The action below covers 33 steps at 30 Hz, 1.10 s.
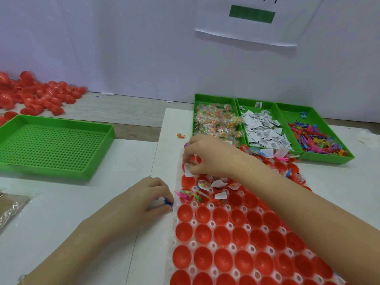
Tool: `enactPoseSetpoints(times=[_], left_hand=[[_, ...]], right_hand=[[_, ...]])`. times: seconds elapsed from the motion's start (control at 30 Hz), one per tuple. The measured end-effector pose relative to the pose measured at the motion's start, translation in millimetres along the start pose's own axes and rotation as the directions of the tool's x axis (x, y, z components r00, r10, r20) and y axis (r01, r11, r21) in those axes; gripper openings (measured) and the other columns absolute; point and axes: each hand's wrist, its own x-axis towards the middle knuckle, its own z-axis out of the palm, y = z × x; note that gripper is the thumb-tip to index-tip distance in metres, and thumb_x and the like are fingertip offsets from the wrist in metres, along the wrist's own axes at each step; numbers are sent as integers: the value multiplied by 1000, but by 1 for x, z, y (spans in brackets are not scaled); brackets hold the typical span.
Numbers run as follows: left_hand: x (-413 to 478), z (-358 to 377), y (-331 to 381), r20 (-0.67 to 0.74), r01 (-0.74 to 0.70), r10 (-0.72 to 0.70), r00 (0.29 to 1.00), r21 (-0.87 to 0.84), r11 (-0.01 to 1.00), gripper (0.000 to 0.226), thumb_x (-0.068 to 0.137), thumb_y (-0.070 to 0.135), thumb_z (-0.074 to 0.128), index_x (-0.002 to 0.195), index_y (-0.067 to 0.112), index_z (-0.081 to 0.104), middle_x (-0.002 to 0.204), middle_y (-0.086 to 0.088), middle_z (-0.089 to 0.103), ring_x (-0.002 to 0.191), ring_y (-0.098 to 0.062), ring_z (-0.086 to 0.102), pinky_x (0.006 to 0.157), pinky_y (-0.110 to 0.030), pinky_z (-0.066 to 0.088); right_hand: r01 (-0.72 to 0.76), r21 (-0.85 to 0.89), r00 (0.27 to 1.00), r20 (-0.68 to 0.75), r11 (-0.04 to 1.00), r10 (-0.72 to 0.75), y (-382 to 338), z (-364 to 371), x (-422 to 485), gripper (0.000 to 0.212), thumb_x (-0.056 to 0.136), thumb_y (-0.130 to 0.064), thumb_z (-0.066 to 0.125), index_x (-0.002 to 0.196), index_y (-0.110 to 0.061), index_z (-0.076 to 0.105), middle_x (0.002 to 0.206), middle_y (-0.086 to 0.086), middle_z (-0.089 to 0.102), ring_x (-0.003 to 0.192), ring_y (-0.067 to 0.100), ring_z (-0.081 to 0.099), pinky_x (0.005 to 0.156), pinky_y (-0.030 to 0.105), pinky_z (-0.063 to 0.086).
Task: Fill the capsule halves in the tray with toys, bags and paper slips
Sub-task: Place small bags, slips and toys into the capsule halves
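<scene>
The right hand [202,155] pinches a slip [187,170] above the tray's [211,224] far-left halves [188,181], the left hand [148,197] grips a toy [167,202] at the tray's left edge; dropped loosely, the light slip could miss its half.

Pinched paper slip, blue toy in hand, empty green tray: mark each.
pinched paper slip [187,170], head view, its white lower half.
blue toy [168,202], head view, its exposed end.
empty green tray [55,147], head view, its perforated floor.

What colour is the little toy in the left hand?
Blue. The left hand pinches the toy beside the tray, seen best in the head view.
</scene>
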Motion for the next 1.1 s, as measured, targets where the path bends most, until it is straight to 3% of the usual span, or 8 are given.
enactPoseSetpoints(times=[0.1,0.2,0.27,0.33,0.47,0.67,0.83,1.1], left_hand=[[-2,0,1,-7,7,-7,1000,1,1000,7,91,26,65,98,24,66,102,14,56,98,0,50,89,-19,41],[-3,1,3,-5,-25,26,1000,60,998,8,93,23,62,98,18,64,102,10,56,96,-5,51,87,-21,41],[-4,2,4,-14,-30,31,999,78,996,6,94,19,60,97,15,61,98,11,54,92,-5,49,84,-20,40],[-4,2,3,-25,3,-1,1000,65,998,2,94,16,57,96,16,59,91,15,51,86,3,45,79,-14,38],[-3,4,1,-12,43,-42,999,51,998,9,93,17,59,102,20,61,92,17,50,79,14,44,74,-6,34],[1,6,-1,16,107,-108,994,50,993,21,96,23,56,114,29,65,103,16,50,78,10,47,75,-4,36],[-3,7,1,18,137,-139,990,101,985,14,98,28,52,106,31,62,107,17,46,90,-2,54,84,-22,45],[-3,9,1,-8,196,-196,980,88,977,10,98,32,51,107,29,53,104,15,47,92,-2,50,84,-20,42]], right_hand=[[0,4,1000,25,1000,-1,2,1,0,22,87,-23,60,108,-24,68,102,-3,58,97,13,52,78,29,45],[10,4,999,-35,1000,-10,5,3,-2,14,88,-27,61,101,-27,68,106,-6,58,103,12,51,72,25,37],[13,78,998,-65,997,-8,7,4,-4,11,87,-25,64,95,-26,70,107,-4,58,104,11,49,78,26,40],[8,214,993,-115,977,18,8,3,-4,8,84,-21,66,89,-24,71,100,-4,59,95,7,51,81,25,42],[-30,429,957,-249,903,150,12,2,-8,12,81,-13,68,80,-25,68,68,-23,60,62,0,52,62,12,41],[36,224,956,-291,974,31,10,2,-12,8,80,-12,70,87,-15,74,69,-16,61,60,-2,53,63,11,41],[89,141,932,-361,986,-32,6,2,-14,3,79,-12,72,82,-12,73,70,-9,65,64,3,53,64,22,46],[-6,148,983,-179,989,33,4,5,-8,10,84,-21,68,90,-15,73,68,-13,59,61,2,51,65,23,45]])
